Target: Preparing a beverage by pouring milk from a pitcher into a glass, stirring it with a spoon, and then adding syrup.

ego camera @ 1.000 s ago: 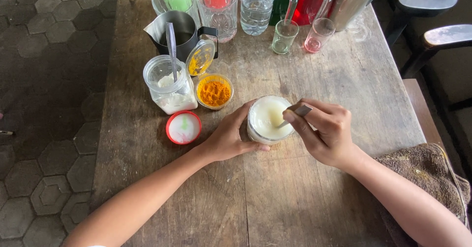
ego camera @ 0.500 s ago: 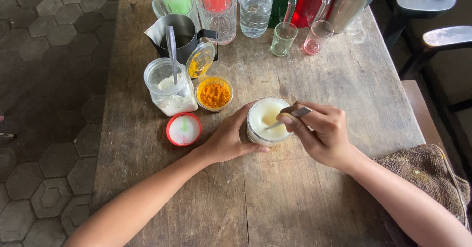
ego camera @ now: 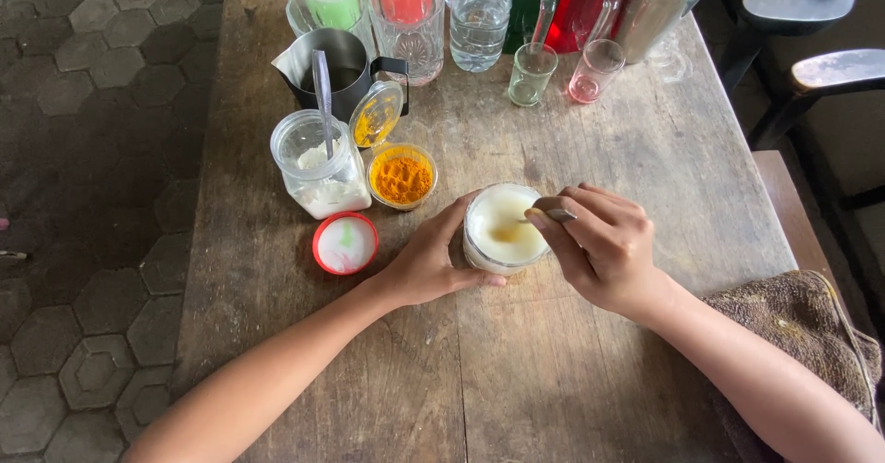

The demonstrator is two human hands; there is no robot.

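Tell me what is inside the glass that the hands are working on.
The glass holds a creamy white liquid with a yellow-orange patch near the middle. The right hand dips a spoon into it; the spoon's bowl is hidden below the surface. The left hand steadies the glass.

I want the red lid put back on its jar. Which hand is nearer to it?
Left. The left hand grips the glass of milky drink just right of the red lid; the right hand holds a spoon beyond the glass.

I see my left hand cupping a glass of white liquid; my right hand, at its 3 o'clock, holds a spoon in it.
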